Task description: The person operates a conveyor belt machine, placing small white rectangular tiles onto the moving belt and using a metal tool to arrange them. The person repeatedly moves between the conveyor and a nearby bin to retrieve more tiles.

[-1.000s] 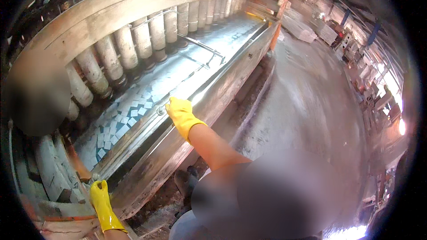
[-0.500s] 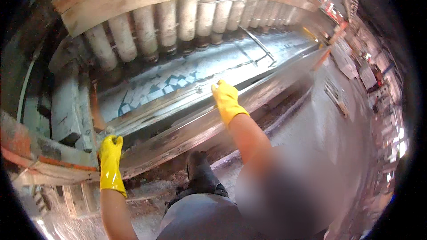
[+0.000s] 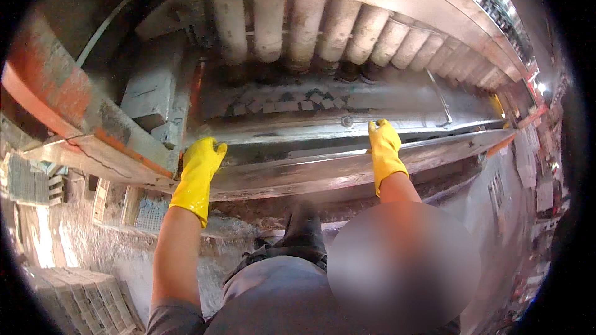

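Rubber-gloved left hand [image 3: 197,177], right hand [image 3: 384,151] on wet steel rail [image 3: 298,170].

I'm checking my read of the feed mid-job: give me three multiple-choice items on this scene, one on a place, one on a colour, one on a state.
1. Where does the left hand rest?
A. on the metal rail's edge
B. on the grey rollers
C. on the floor

2. What colour are the gloves?
A. blue
B. yellow
C. black

3. How is the right hand placed?
A. raised clear in the air
B. holding a loose tile
C. laid on the rail, fingers forward

Key: 1 A, the left glove sits on the long metal rail; 2 B, both gloves are bright yellow; 3 C, the right glove lies flat on the rail below the small tiles, nothing in it.
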Available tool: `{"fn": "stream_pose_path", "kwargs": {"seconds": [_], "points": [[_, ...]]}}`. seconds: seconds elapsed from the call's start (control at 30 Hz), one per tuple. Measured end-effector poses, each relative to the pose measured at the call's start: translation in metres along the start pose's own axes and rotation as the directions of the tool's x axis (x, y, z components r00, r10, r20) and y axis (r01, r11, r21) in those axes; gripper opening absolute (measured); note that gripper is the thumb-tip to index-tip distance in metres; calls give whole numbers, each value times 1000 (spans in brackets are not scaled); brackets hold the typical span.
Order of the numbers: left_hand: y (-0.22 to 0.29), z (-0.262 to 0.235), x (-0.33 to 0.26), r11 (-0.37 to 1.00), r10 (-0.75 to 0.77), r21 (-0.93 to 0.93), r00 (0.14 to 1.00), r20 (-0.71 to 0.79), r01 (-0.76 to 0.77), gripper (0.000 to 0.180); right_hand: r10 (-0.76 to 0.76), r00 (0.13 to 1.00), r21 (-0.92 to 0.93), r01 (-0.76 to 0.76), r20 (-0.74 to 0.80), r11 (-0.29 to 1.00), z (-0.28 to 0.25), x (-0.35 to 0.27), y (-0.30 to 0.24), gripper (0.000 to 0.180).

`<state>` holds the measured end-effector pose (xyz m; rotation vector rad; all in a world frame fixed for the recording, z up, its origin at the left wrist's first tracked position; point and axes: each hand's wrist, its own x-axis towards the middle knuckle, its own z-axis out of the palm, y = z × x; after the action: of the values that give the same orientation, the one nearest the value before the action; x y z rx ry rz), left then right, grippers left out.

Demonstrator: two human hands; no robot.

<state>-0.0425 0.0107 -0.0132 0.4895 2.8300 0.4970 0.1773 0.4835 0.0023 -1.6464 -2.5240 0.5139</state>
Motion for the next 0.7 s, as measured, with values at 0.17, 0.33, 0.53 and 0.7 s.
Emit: {"fn": "stream_pose_path", "kwargs": {"seconds": [0.17,0.33,0.53,0.7], "points": [[14,-3,1,1000,-24,-2,998,50,24,51,41,999,-3,-41,30,999,-2,6,8,62],[5,-11,-15,998,-56,-2,998,8,56,51,-26,999,46,25,31,999,-18,-30,-25,63],[21,-32,-36,994,-70,-87,997,26,72,42,-160,986,71,157,38,985,-8,-22,6,66],[15,10,-20,975,46,-206,984,-174,-82,34,-72,997,255,62,30,965,-23,-45,-7,57]]}}
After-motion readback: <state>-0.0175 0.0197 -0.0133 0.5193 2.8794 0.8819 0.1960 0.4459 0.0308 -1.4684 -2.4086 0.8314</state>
